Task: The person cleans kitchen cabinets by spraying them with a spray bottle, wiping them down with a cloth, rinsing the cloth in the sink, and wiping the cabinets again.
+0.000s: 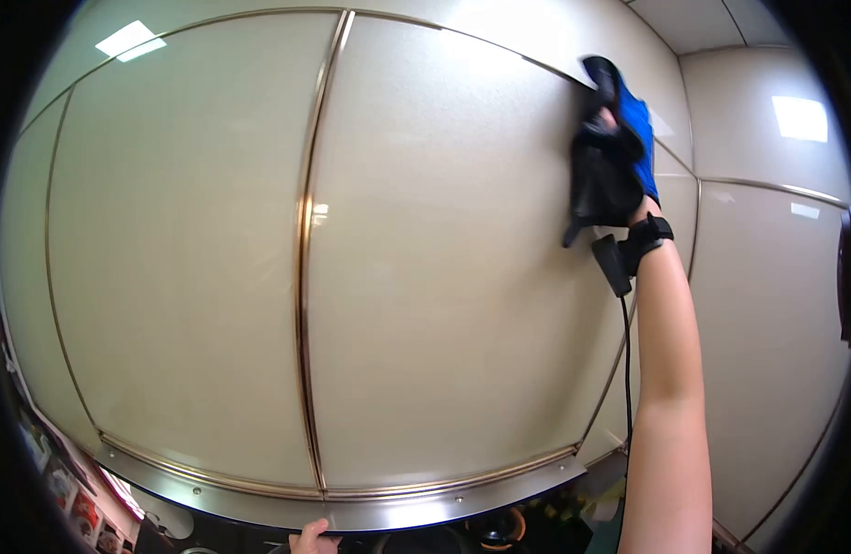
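Note:
My right hand (640, 152), in a blue glove, is raised at the upper right against a glossy cream cabinet panel (444, 268). Its fingers are closed on a black cloth (605, 180), which is bunched and blurred at the panel's right side. A black strap with a small box (614, 266) sits on that wrist, and a cable hangs from it. Down at the bottom edge, my left hand (313, 537) shows only in part, just under the metal strip (389, 514). Its fingers look curled; what they hold, if anything, is hidden.
A bronze-coloured vertical trim (303, 249) separates two wide panels. More panels and a wall (767, 305) stand on the right. Dark cookware-like shapes (495, 531) lie below the strip. Packed shelves (79, 508) are at the lower left.

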Tool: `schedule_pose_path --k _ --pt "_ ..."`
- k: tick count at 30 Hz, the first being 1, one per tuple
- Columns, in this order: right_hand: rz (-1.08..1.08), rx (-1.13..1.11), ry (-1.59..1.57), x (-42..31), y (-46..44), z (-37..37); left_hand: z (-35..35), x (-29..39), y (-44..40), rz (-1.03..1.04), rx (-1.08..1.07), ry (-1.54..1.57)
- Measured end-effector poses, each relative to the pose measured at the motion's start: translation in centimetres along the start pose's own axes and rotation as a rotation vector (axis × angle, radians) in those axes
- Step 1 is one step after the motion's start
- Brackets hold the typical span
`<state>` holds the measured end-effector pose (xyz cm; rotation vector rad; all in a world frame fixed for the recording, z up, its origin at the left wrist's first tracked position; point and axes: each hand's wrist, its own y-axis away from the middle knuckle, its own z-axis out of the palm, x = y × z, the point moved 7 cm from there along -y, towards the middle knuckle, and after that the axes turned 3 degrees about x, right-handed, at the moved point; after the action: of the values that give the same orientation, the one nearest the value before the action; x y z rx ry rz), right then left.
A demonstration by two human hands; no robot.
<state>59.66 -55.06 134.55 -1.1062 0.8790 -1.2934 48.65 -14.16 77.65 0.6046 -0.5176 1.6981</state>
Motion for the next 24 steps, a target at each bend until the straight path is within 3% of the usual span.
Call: schedule_pose_path --k 5,6,9,14,17,19,24 --pt "0.112 -0.043 0.084 8.2 10.3 -3.3 -0.2 -0.4 -0.9 0.091 0.016 0.049" --pt "0.106 -0.063 0.091 8.4 12.6 -3.8 0.3 0.1 -1.4 0.161 0.001 0.079" --pt "0.074 -0.191 0.086 7.8 21.1 -5.3 -1.1 -0.8 -1.8 0.091 -0.006 0.056" --pt "-0.120 -0.542 -0.025 0.9 34.7 -9.9 -1.8 -1.0 -2.0 0.036 -0.041 -0.002" --pt "-0.356 -0.893 -0.230 -3.9 39.2 -14.3 -1.4 -0.4 -1.9 0.039 -0.048 0.000" --pt "-0.389 -1.218 -0.489 -7.1 39.7 -16.5 -1.6 -0.4 -1.8 0.030 -0.058 -0.018" --pt "-0.460 -1.345 -0.981 -18.1 39.4 -18.0 -1.8 -0.4 -1.9 0.001 -0.036 0.037"
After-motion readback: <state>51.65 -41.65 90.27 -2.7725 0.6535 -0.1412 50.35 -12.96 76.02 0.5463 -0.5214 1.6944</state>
